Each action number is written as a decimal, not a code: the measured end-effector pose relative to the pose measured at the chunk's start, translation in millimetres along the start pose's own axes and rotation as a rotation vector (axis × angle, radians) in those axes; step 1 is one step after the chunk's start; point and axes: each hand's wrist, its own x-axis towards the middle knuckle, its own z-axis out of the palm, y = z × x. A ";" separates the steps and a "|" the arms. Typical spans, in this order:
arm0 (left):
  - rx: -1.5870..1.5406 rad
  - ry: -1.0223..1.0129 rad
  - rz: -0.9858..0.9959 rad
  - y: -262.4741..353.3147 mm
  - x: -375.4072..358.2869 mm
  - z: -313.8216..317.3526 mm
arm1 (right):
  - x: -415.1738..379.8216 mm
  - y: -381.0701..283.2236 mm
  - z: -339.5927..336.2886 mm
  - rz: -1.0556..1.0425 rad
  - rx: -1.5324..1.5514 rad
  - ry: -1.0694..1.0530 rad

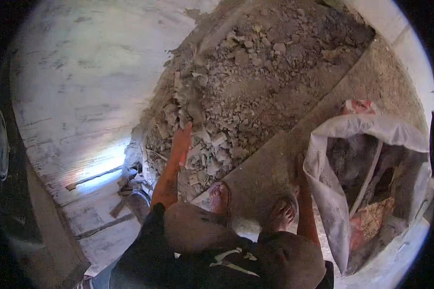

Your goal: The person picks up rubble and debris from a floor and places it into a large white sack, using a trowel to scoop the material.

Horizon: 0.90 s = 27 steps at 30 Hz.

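My left hand (182, 141) reaches into the near-left side of a heap of broken rubble and soil (255, 86). Its fingers look closed, and a small reddish piece shows at its lower edge; what they hold I cannot make out. Just beyond the hand is a dusty grey blur over the rubble. At the left rim of a large whitish sack (325, 192), my right hand (301, 176) is in shadow, its fingers apparently closed on the edge. The sack's mouth gapes upward, and a pale stick and brownish material show inside.
A pale, dirt-streaked wall (87, 62) borders the heap on the left. My bare feet (219, 196) are at the heap's near edge. Scraps of wood (123, 202) lie at lower left. A red-and-white bag (358, 107) is behind the sack.
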 end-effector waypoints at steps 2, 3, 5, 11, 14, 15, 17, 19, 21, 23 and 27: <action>0.145 0.118 0.051 -20.4 -3.2 14.4 | -31.2 12.3 49.7 0.117 -0.046 -0.076; 0.295 0.208 0.192 -19.6 -8.7 17.2 | -40.7 21.3 82.8 0.151 -0.073 -0.076; 0.074 0.277 0.052 5.7 -15.5 11.2 | -49.4 12.2 53.7 0.128 -0.046 -0.098; 0.159 0.327 0.281 116.7 13.7 -15.4 | 51.9 -20.3 -65.4 -0.272 0.052 0.275; -0.273 0.035 0.279 225.6 29.9 16.5 | 84.2 -16.8 -88.1 -0.400 -0.038 0.495; -0.349 -0.069 0.293 253.5 36.2 27.7 | 85.6 -13.5 -84.6 -0.408 -0.086 0.526; -0.168 -0.135 0.389 280.7 63.6 62.9 | 86.1 -10.2 -77.4 -0.421 -0.164 0.563; -0.106 -0.054 0.485 258.6 108.1 112.2 | 83.1 -18.9 -86.9 -0.409 -0.044 0.586; -0.017 0.029 0.597 255.9 118.3 109.0 | 81.8 -18.9 -87.9 -0.396 -0.026 0.561; 0.119 0.046 0.687 243.2 93.6 61.4 | 77.4 -14.2 -82.3 -0.381 0.001 0.530; 0.111 0.003 0.452 188.1 72.7 37.5 | 73.3 -12.9 -76.6 -0.364 0.045 0.501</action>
